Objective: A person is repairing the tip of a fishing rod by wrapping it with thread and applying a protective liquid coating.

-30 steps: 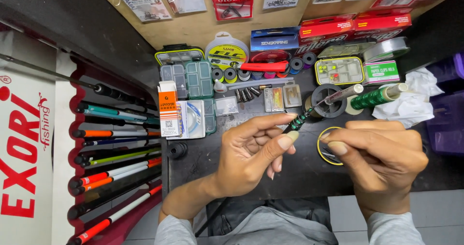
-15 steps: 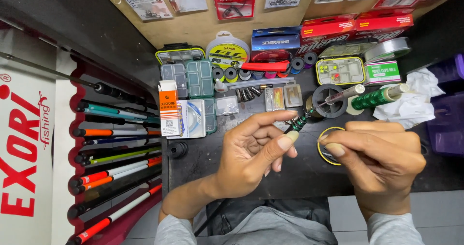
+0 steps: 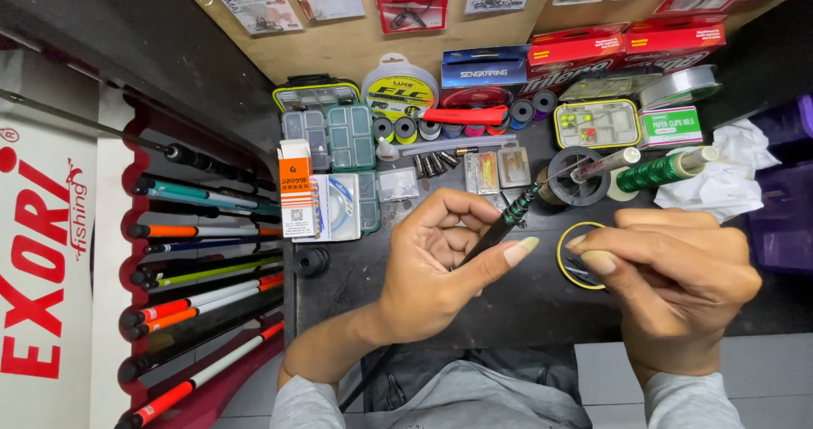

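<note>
Your left hand (image 3: 432, 268) pinches a thin dark rod (image 3: 495, 230) between thumb and fingers, just above the dark surface (image 3: 356, 276). It looks light, stiff and easily snapped, so the best hold is near the green wrapped section, close to the work. Your right hand (image 3: 677, 281) is closed, thumb and forefinger pressed together on something too small to make out, beside a yellow ring (image 3: 566, 264). Beyond lie a black spool (image 3: 580, 188), a green-wound bobbin (image 3: 656, 172), small tackle boxes (image 3: 339, 137) and line spools (image 3: 398, 90), crowding any forward reach.
</note>
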